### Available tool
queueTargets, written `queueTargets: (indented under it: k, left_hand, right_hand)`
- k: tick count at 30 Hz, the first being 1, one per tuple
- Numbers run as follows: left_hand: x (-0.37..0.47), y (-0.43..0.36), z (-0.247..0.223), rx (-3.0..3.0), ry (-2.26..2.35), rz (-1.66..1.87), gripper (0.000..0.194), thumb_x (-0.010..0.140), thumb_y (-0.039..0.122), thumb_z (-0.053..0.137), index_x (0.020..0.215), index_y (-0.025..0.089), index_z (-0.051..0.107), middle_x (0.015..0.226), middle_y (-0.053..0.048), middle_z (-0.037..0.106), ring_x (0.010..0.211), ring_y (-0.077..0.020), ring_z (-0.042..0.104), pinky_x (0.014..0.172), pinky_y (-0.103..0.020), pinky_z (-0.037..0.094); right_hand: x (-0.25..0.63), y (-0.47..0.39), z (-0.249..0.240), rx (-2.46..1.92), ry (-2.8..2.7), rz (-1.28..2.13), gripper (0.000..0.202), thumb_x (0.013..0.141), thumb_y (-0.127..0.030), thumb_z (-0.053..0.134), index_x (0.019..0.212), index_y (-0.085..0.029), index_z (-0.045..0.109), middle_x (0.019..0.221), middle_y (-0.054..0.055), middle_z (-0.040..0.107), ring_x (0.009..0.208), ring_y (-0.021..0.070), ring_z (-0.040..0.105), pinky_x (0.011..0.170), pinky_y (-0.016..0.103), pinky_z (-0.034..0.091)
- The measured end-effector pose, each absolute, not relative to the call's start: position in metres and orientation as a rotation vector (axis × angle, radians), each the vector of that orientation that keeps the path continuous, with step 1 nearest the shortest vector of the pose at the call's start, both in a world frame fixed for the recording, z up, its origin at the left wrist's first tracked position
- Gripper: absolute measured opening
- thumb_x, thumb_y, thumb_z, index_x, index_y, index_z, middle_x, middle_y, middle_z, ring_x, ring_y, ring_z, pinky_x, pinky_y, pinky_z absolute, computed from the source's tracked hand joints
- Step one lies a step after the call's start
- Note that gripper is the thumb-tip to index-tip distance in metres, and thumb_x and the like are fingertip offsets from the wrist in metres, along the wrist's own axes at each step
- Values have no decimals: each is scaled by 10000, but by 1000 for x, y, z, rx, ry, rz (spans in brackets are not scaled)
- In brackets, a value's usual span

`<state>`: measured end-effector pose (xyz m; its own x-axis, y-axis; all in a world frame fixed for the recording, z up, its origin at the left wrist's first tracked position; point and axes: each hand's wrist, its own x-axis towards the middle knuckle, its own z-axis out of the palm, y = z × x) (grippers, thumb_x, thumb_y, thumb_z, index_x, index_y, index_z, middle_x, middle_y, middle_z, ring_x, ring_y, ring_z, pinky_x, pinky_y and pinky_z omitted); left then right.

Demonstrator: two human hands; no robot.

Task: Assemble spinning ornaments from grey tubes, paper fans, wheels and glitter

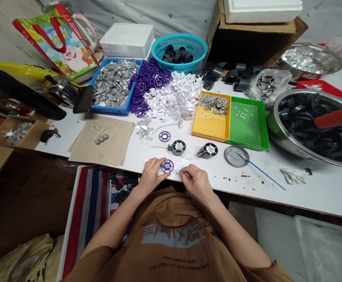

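My left hand (151, 175) pinches a purple spoked plastic ring (167, 161) by its left and lower edge at the table's front. A small light square piece sits at the ring's middle. My right hand (198, 182) is closed on a thin pale wire (175, 170) that runs toward the ring; its fingertips are partly hidden. Just beyond lies a second purple ring (164, 136) with a white square at its centre. Two round black units with wires, a left one (178, 147) and a right one (209, 150), rest behind my hands.
A dish of grey paste (236, 156) holds a blue stick (261, 172) at right. Behind are a yellow tray (210, 131), a green tray (248, 135), a blue bin (112, 110) of metal pieces and a turquoise basket (179, 38). A steel bowl (288, 137) stands far right; brown card (106, 147) lies left.
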<state>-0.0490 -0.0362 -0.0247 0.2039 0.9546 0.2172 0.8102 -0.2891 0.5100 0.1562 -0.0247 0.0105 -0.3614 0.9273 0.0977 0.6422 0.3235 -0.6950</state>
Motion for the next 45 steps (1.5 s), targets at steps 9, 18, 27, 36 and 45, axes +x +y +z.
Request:
queueTargets:
  k: [9,18,27,36,45]
  left_hand:
    - [-55,-34,-18,2190,1498,678,504,797,317,692,1260,204,527,974,-79,605,946,-242,567,854,-399,494]
    - [-55,-33,-15,2181,1484,640,496,791,302,701,1244,202,527,988,-81,595,956,-247,560,861,-398,491]
    - [-53,-34,-15,2215,1466,637,486,812,301,682,1254,197,509,1011,-83,591,961,-243,548,858,-394,483]
    - [-50,-36,-12,2227,1398,666,492,812,305,685,1254,197,501,1150,-108,615,1066,-263,562,906,-426,471]
    - [-51,-34,-15,2232,1383,696,504,803,320,701,1244,178,500,1060,-99,646,970,-252,578,846,-406,497]
  right_hand:
    - [164,-18,22,-1184,-2325,428,223,943,-217,444,928,-182,664,774,52,614,686,141,592,588,232,431]
    - [165,-17,28,-1128,-2327,461,209,932,-203,450,898,-171,654,754,49,605,666,136,586,586,233,432]
    - [164,-17,24,-1132,-2382,463,200,931,-216,455,912,-174,650,769,45,610,664,134,581,578,234,415]
    - [156,-18,28,-1300,-2445,383,167,893,-201,492,844,-169,648,769,41,631,638,136,580,538,254,338]
    - [161,-16,32,-1386,-2560,408,177,906,-217,480,866,-167,646,810,43,630,651,147,587,537,270,294]
